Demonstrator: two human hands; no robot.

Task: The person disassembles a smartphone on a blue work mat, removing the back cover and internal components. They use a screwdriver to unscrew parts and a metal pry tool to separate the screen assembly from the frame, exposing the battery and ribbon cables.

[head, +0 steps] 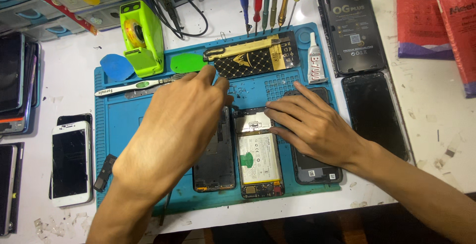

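Three opened phones lie on the mat [119,125]. Right hand [312,125] presses flat on the middle phone [258,155]; left hand [183,120] reaches forward, grip hidden.

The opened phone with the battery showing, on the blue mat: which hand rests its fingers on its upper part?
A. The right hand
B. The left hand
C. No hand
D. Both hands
A. The right hand lays its fingers on the upper part of the opened phone, while the left hand reaches above the dark phone frame beside it, over the blue mat.
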